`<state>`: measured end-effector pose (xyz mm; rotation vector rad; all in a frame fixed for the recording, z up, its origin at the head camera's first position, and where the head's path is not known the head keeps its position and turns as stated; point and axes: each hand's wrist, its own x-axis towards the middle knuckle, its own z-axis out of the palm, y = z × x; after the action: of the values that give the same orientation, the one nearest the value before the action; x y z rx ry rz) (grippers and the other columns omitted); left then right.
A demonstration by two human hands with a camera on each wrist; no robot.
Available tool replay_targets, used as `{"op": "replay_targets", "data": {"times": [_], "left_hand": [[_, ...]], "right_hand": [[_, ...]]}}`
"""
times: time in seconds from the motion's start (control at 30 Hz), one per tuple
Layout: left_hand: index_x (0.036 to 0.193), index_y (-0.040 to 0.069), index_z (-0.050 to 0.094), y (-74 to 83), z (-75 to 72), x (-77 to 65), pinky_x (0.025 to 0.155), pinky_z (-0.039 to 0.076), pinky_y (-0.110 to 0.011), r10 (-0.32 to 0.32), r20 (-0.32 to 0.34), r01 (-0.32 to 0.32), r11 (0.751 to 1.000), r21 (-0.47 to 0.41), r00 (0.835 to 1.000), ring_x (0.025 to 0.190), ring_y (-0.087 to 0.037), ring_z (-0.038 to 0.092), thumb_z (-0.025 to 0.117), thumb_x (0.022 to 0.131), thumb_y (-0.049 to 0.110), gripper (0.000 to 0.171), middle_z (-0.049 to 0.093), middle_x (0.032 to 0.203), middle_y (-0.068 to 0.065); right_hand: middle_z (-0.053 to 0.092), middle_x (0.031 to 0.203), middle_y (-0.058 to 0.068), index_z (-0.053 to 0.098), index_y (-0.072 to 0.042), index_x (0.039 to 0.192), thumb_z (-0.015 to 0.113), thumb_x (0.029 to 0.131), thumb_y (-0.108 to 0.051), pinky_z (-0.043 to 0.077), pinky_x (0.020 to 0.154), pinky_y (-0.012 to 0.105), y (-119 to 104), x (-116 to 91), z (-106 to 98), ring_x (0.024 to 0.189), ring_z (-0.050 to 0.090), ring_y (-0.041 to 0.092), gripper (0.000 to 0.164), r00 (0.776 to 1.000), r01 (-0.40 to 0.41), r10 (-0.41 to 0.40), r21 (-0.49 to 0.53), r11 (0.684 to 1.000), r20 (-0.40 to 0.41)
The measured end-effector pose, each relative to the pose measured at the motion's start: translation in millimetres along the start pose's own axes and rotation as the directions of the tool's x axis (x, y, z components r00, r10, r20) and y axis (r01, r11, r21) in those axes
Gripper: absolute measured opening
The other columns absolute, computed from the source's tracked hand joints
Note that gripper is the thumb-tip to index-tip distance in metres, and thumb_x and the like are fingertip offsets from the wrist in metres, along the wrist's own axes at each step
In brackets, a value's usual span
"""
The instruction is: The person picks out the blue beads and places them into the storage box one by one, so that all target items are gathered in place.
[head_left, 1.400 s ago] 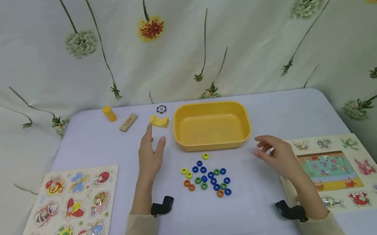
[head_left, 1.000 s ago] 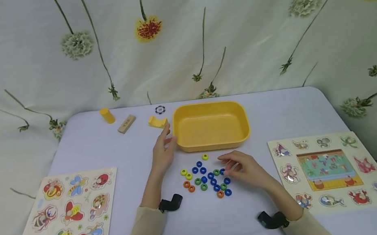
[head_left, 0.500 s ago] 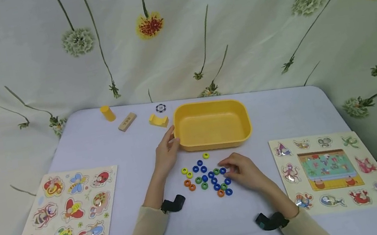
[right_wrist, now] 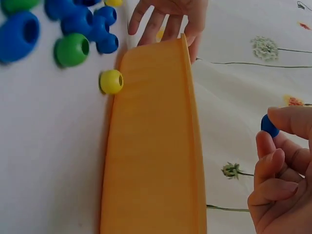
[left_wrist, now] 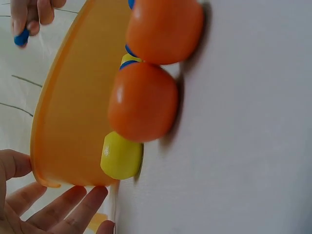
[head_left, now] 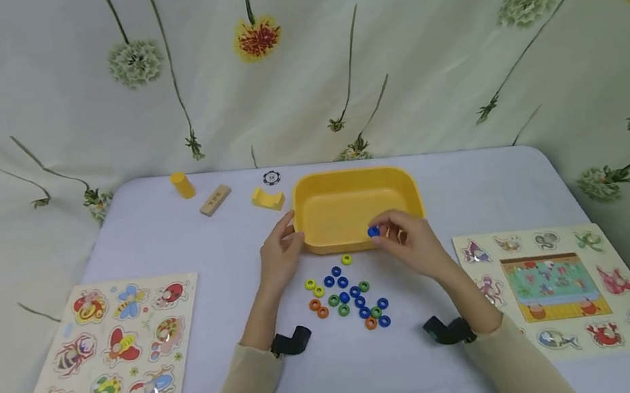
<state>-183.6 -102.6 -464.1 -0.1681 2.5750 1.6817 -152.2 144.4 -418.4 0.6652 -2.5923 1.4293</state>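
Note:
My right hand [head_left: 419, 249] pinches a blue bead [head_left: 373, 231] between thumb and index finger, over the front right part of a yellow tray [head_left: 330, 211]. In the right wrist view the blue bead [right_wrist: 269, 126] sits above the level of the tray's rim, apart from the tray. My left hand [head_left: 279, 260] touches the tray's left end, its fingers extended along the outer wall and the thumb near the rim, as the left wrist view shows. Several loose beads [head_left: 359, 301] in blue, green, orange and yellow lie in front of the tray. No beads are visible inside it.
An insect puzzle board [head_left: 102, 374] lies at the left, a sea-animal puzzle board [head_left: 558, 285] at the right. Behind the left hand are a yellow cylinder [head_left: 182, 185], a wooden block [head_left: 215, 200], a yellow curved block [head_left: 268, 199] and a round chip [head_left: 271, 177].
My right hand came in from the right, picked a blue bead from the group and lifted it forward over the tray. My left hand moved right to the tray's left end and stays there.

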Motion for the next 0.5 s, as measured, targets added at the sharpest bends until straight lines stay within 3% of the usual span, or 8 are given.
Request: {"op": "replay_targets", "data": {"times": [0.13,0.27,0.37,0.5], "left_hand": [[0.133,0.036,0.037,1.8,-2.3,-0.1,0.081,0.050,-0.032,-0.002,-0.024,0.002,1.000,0.001,1.000,0.102,-0.020,0.056,0.050,0.087,0.028,0.048,0.052,0.120,-0.005],[0.132,0.035,0.038,2.8,-1.3,-0.6,0.081,0.050,-0.032,-0.006,-0.026,0.006,1.000,-0.002,1.000,0.101,-0.020,0.057,0.051,0.086,0.027,0.049,0.053,0.119,-0.004],[0.132,0.036,0.038,2.6,-0.5,-0.8,0.079,0.051,-0.031,-0.006,-0.028,0.006,1.000,-0.001,1.000,0.101,-0.019,0.057,0.051,0.086,0.027,0.049,0.053,0.119,-0.004],[0.131,0.037,0.039,1.7,-1.7,-2.0,0.078,0.051,-0.030,0.001,-0.034,-0.001,1.000,0.002,0.999,0.100,-0.019,0.058,0.052,0.085,0.028,0.049,0.054,0.119,-0.004]], "right_hand": [[0.053,0.077,0.000,0.058,-0.012,0.096,0.062,0.082,-0.022,0.037,0.052,0.022,3.7,50.2,4.9,0.062,0.044,0.014,0.018,0.998,-0.068,0.068,-0.122,0.990,-0.002],[0.055,0.078,0.000,0.056,-0.013,0.095,0.061,0.082,-0.024,0.039,0.057,0.024,18.2,86.2,26.0,0.066,0.047,0.015,0.017,0.974,-0.175,0.203,-0.227,0.958,0.105],[0.055,0.078,0.001,0.056,-0.013,0.093,0.061,0.082,-0.023,0.041,0.061,0.024,28.4,99.7,41.0,0.070,0.049,0.016,0.016,0.940,-0.214,0.279,-0.297,0.930,0.197],[0.056,0.075,0.001,0.058,-0.012,0.091,0.063,0.080,-0.021,0.041,0.061,0.025,35.6,105.7,54.0,0.069,0.050,0.015,0.015,0.909,-0.184,0.307,-0.390,0.902,0.282]]}}
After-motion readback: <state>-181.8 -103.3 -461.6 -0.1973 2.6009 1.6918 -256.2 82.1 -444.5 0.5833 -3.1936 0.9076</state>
